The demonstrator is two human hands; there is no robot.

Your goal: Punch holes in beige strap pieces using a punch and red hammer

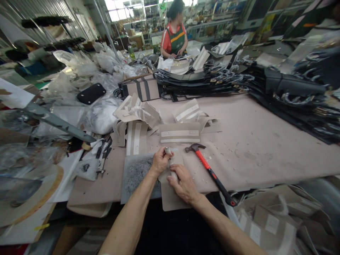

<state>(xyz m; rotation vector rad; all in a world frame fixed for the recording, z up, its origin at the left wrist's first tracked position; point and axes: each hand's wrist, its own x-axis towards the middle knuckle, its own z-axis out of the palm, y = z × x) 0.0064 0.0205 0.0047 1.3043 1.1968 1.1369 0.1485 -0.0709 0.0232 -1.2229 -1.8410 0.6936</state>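
My left hand (159,162) pinches the top of a narrow whitish strip (168,151) with something small and shiny at its end; I cannot make out its kind. The fingers of my right hand (183,182) are curled round the strip's lower part. Both hands are over a beige panel (172,200) whose lower edge hangs past the table's front. Under my left hand lies a worn grey slab (135,173). A claw hammer (204,161) with a red and black handle rests to the right. Beyond my hands is a beige panel with white strips (180,133).
More beige pieces (136,111) are heaped behind. Black bag parts with chains (202,83) are stacked at the back. Plastic bags (77,85) crowd the left, near a metal bar (58,122). A bin of panels (276,219) stands lower right. A co-worker (175,35) is across the table.
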